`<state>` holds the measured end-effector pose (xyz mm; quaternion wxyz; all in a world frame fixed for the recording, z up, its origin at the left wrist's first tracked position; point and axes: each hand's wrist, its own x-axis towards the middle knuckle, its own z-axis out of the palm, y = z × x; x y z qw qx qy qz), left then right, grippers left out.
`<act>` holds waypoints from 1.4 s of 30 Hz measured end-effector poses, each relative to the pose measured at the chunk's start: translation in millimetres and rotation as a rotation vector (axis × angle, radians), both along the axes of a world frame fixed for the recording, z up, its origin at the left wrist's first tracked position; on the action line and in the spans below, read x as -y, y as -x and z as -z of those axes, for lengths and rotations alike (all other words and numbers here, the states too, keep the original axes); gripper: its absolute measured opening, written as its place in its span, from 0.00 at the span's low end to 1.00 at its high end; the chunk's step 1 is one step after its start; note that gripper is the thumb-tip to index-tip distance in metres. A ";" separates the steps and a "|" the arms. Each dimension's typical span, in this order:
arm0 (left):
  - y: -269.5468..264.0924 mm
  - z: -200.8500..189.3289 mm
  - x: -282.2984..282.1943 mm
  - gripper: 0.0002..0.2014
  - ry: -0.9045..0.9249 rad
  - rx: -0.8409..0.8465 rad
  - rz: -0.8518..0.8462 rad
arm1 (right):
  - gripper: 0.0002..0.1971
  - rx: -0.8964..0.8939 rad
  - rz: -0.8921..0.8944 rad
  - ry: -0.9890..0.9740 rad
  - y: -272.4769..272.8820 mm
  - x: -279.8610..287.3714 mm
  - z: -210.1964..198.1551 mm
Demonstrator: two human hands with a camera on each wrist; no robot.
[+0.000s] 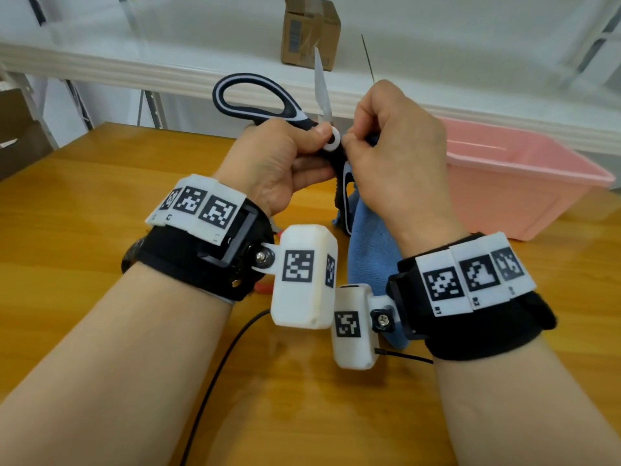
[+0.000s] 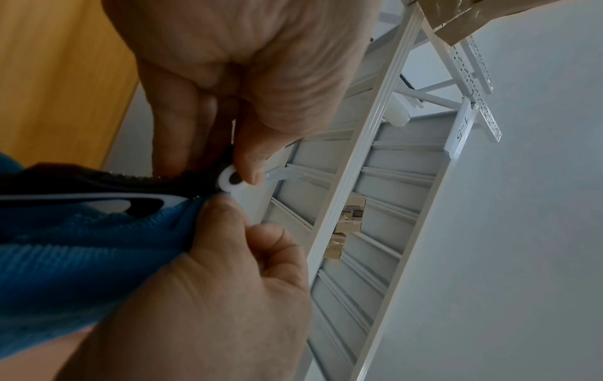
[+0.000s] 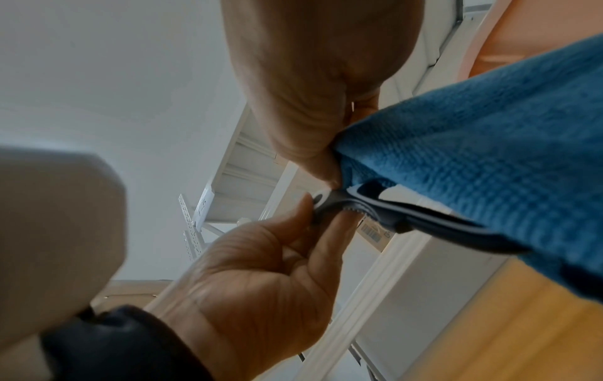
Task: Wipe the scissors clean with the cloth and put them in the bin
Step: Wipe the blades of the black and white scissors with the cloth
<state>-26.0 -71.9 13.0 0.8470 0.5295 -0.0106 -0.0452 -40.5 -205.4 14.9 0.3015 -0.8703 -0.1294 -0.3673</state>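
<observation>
The left hand (image 1: 279, 163) pinches the black-and-white plastic-handled scissors (image 1: 268, 102) at their white pivot, blades spread upward. The right hand (image 1: 396, 156), touching the pivot, grips the blue woven cloth (image 1: 369, 250) hanging below. A pink plastic bin (image 1: 524, 183) sits just right of it.

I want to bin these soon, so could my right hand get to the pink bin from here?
Probably yes: the pink bin sits open-topped just beside the right hand, nothing between them, though that hand grips the cloth.

- The right hand (image 1: 396, 153) hides the lower part of one blade of the scissors (image 1: 255, 95).
- Wrist gear covers much of the cloth (image 1: 369, 243).
- The bin (image 1: 524, 183) is cut off at the head view's right edge.
</observation>
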 end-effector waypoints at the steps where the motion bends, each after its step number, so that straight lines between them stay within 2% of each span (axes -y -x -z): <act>1: 0.5 -0.2 0.3 0.10 0.000 -0.002 0.000 | 0.04 -0.004 0.003 0.016 -0.1 0.6 0.0; 9: 0.2 0.9 -1.3 0.07 0.016 -0.013 -0.001 | 0.10 -0.037 0.032 0.137 -1.3 0.0 -1.5; 13: 1.1 0.7 -1.4 0.05 0.017 -0.018 0.007 | 0.09 -0.037 0.025 0.166 -0.5 0.3 -2.2; 19: 0.6 2.6 -0.4 0.06 0.039 -0.040 0.017 | 0.10 -0.066 0.003 0.191 1.5 1.1 -4.8; 29: -0.4 -0.1 -9.0 0.05 0.079 -0.055 0.083 | 0.07 -0.072 -0.059 -0.146 2.9 9.7 -13.0; 34: -0.7 0.4 -9.8 0.07 0.057 -0.023 0.081 | 0.07 -0.029 -0.016 -0.138 0.8 6.4 -10.0; 42: -1.2 4.9 -1.9 0.10 -0.019 0.022 0.037 | 0.05 -0.071 0.044 -0.072 -2.9 -2.3 0.6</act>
